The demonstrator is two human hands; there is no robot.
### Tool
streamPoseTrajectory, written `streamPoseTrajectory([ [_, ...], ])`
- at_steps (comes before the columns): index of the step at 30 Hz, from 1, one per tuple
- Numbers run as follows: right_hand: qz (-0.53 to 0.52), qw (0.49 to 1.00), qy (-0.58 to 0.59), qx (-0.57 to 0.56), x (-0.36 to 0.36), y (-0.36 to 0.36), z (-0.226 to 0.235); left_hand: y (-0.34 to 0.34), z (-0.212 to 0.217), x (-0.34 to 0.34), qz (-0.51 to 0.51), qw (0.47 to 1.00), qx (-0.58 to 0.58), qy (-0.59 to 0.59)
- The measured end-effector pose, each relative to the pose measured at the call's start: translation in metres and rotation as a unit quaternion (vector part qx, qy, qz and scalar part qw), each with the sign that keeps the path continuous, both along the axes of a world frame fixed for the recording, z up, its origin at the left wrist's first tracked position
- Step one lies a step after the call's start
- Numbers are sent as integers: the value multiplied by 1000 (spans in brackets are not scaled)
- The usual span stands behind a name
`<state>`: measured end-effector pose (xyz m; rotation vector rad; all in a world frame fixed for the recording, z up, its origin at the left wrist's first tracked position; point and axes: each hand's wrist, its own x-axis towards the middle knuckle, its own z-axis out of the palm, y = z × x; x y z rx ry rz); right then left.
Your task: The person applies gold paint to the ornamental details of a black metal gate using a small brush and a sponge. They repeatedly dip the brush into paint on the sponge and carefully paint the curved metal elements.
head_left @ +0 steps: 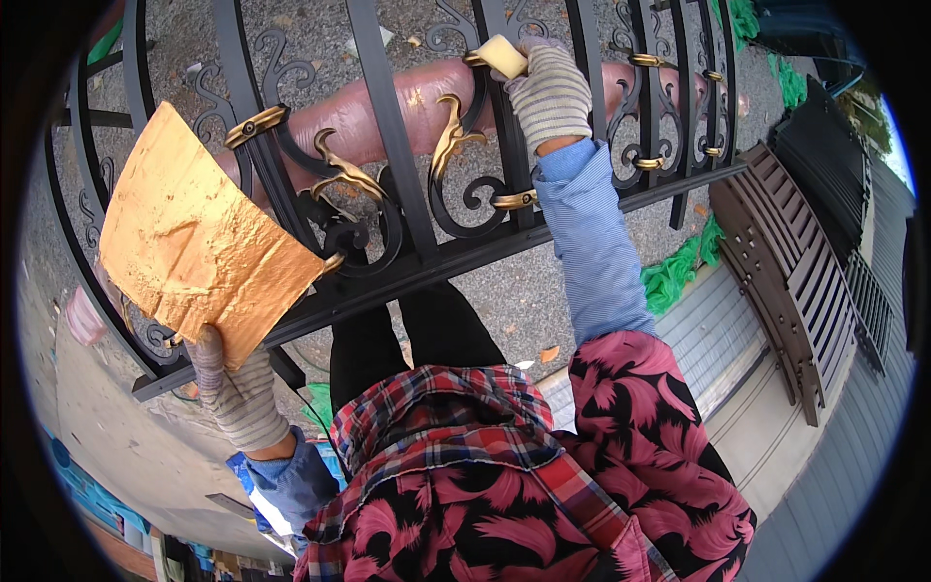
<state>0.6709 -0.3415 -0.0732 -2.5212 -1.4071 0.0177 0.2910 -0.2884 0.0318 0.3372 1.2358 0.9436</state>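
Note:
My left hand, in a striped knit glove, grips the lower edge of a stiff, curved sheet coated in gold paint, thumb on its coated face. My right hand, gloved the same way, is closed on a small pale yellow sponge. That sponge is at a gold collar on an upright bar of the black metal railing panel, far from me. Scrolls between the bars have gold leaf-shaped tips, and several collars are gold too. The sheet hides the panel's left part.
A pink plastic-wrapped roll lies behind the bars, across the gravel ground. To the right, a brown slatted panel leans near black corrugated pieces. Green netting lies by the panel's right end. The railing's bottom rail crosses before my legs.

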Motion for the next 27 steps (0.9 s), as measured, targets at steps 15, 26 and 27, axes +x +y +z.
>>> streamPoseTrajectory([
  [15, -68, 993, 90, -21, 34, -24, 0, 11, -1, -26, 69, 995, 66, 13],
  [26, 12, 922, 382, 57, -61, -45, 24, -14, 6, -73, 156, 982, 108, 9],
  [27, 37, 941, 334, 29, -74, -39, 31, -12, -2, -70, 143, 983, 113, -4],
])
